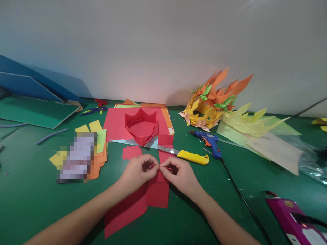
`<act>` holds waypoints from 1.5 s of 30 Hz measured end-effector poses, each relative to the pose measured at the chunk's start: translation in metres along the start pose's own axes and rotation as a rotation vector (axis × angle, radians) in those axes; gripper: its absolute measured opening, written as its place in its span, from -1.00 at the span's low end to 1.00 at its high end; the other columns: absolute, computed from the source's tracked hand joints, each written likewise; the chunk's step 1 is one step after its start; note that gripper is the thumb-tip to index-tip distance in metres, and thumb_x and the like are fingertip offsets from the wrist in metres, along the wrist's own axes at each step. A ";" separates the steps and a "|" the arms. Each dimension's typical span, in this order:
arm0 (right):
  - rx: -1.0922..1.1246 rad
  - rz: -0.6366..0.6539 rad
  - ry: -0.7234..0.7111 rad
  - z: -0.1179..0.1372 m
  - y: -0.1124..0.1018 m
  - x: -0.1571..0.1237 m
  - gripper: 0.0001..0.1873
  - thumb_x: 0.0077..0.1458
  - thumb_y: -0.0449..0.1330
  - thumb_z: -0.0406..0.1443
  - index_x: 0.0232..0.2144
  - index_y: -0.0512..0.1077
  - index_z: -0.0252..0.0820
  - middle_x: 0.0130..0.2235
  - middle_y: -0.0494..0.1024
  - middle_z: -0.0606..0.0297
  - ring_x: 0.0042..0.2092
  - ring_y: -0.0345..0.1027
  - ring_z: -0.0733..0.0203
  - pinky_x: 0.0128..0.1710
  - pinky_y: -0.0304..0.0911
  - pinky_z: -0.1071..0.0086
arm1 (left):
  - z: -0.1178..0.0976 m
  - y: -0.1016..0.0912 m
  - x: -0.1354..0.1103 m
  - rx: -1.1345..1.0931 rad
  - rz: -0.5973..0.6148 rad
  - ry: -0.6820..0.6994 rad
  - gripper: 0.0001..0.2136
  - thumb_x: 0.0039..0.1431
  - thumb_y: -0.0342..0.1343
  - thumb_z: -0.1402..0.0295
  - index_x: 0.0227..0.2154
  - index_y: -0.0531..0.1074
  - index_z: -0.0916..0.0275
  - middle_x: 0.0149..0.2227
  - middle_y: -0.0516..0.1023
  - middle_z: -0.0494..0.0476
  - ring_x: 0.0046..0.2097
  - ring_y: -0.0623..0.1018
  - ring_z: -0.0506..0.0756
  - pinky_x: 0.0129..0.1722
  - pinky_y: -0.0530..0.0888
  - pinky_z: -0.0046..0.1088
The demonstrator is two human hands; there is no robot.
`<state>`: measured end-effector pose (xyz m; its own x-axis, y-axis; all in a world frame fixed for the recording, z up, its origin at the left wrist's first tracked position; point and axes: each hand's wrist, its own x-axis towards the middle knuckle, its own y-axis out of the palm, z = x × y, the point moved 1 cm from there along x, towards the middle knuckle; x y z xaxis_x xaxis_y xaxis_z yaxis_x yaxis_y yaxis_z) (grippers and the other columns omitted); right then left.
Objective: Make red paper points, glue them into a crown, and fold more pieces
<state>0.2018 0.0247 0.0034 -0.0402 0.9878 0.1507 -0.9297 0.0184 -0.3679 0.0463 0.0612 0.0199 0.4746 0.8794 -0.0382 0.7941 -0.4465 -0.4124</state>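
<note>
My left hand and my right hand meet above loose red paper sheets on the green table. Both pinch a small folded piece of red paper between thumbs and fingertips. Just behind them lie a small red paper square and a yellow-handled utility knife with its blade out. Farther back a red folded paper crown-shaped bowl stands on a red sheet.
A blue glue gun lies right of the knife, its black cord running toward me. Orange and yellow folded paper decorations lean by the wall. A stack of yellow and orange paper sits left. A magenta object is at the lower right.
</note>
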 end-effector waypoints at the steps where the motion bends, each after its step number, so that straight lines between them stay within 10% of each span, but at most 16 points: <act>1: -0.003 0.000 -0.011 0.001 0.001 0.000 -0.85 -0.03 0.12 -0.28 -0.58 0.40 -0.20 -0.56 0.45 0.33 -0.54 0.23 0.33 -0.54 0.17 0.46 | 0.000 0.000 0.000 0.014 -0.002 0.022 -0.91 -0.03 0.04 0.36 -0.54 0.38 0.24 -0.56 0.43 -0.02 -0.52 0.36 -0.03 -0.52 0.30 -0.54; 29: 0.154 -0.215 0.030 -0.006 -0.020 0.007 -0.80 -0.04 0.09 -0.21 -0.62 0.25 -0.15 -0.61 0.24 0.44 -0.55 0.11 0.34 -0.56 0.07 0.46 | 0.005 -0.012 0.007 -0.292 -0.067 -0.003 -0.77 -0.06 0.16 0.24 -0.43 0.25 0.21 -0.35 0.40 0.01 -0.42 0.42 -0.04 -0.38 0.43 -0.46; 38: -0.549 -0.273 -0.242 -0.016 -0.042 0.007 -0.81 0.06 0.14 -0.23 -0.26 0.44 -0.16 -0.19 0.51 0.14 -0.13 0.33 0.00 -0.15 0.22 0.16 | 0.005 -0.015 0.004 -0.177 -0.132 -0.072 -0.73 -0.06 0.15 0.19 -0.33 0.41 0.24 -0.33 0.52 0.08 -0.29 0.53 0.06 -0.21 0.49 -0.33; 45: -0.690 -0.102 -0.121 -0.036 -0.058 0.008 -0.77 0.07 0.13 -0.30 -0.18 0.46 -0.11 -0.20 0.52 0.16 -0.18 0.37 -0.01 -0.22 0.28 0.15 | 0.013 -0.023 0.003 0.041 -0.109 -0.078 -0.68 -0.05 0.13 0.20 -0.22 0.46 0.23 -0.27 0.57 0.12 -0.26 0.56 0.12 -0.20 0.52 -0.27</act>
<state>0.2688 0.0369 -0.0067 -0.0428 0.9526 0.3011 -0.4884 0.2429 -0.8381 0.0242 0.0762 0.0172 0.3545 0.9330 -0.0613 0.8220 -0.3422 -0.4552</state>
